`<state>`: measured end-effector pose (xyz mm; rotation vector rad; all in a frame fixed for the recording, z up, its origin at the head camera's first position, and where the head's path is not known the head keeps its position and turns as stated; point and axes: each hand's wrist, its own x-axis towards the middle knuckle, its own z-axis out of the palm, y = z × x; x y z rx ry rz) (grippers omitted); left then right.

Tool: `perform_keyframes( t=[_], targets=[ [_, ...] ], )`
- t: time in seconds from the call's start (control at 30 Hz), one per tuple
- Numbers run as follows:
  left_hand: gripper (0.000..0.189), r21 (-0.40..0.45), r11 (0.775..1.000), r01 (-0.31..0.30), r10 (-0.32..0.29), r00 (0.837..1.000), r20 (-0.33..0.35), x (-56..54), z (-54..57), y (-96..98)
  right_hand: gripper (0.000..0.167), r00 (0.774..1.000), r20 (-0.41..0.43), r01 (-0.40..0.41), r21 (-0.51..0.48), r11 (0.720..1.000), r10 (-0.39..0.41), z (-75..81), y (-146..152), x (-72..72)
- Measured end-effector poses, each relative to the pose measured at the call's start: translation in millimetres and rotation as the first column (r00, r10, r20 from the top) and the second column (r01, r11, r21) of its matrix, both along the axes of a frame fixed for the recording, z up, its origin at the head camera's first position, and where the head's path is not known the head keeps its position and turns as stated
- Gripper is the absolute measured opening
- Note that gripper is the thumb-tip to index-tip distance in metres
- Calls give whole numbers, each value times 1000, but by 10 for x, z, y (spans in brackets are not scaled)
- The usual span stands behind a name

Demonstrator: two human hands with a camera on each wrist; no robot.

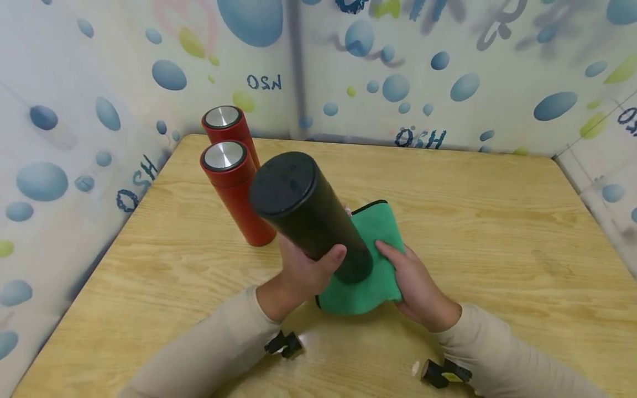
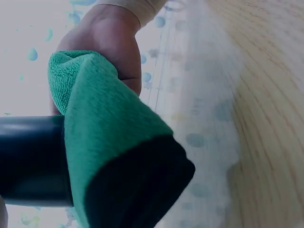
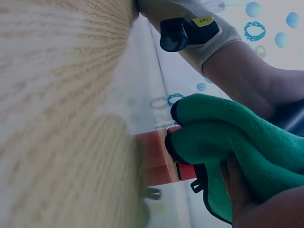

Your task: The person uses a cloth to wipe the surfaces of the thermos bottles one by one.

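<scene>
A black thermos flask (image 1: 318, 221) is held tilted above the table by my left hand (image 1: 303, 276), its thumb lying along the near side. My right hand (image 1: 423, 287) holds a green cloth (image 1: 368, 293) with dark edging against the flask's lower end, thumb on top of the cloth. In the left wrist view the cloth (image 2: 104, 118) drapes over the end of the flask (image 2: 33, 161). Folds of the cloth (image 3: 213, 137) bunch around my right fingers (image 3: 232, 180) in the right wrist view. The cloth hides the flask's lower end face.
Two red thermos flasks (image 1: 244, 204) with silver-topped lids stand upright on the wooden table (image 1: 497, 221), one behind the other, left of the black one. A wall (image 1: 318, 66) with a bubble pattern borders the table's back and sides. Small black devices (image 1: 286, 345) sit at both wrists.
</scene>
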<state>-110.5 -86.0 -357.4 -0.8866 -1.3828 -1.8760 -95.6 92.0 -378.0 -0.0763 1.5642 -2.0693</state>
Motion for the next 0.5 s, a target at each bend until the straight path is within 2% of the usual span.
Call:
perform_keyframes(
  t=[0.17, 0.37, 0.5],
  targets=[
    [63, -26, 1000, -2, 1, 1000, -29, -9, -35, -33, 41, 1000, 3, -5, -12, 1000, 5, 12, 5, 5],
    [61, -79, 997, 7, -15, 995, -101, -27, -79, -50, 46, 1000, -14, 19, 3, 1000, -18, 30, 18, -22],
    [65, -55, 998, 33, -37, 996, -86, -13, -79, -39, 46, 998, -16, 60, 13, 998, -60, 44, 24, -36]
  ],
)
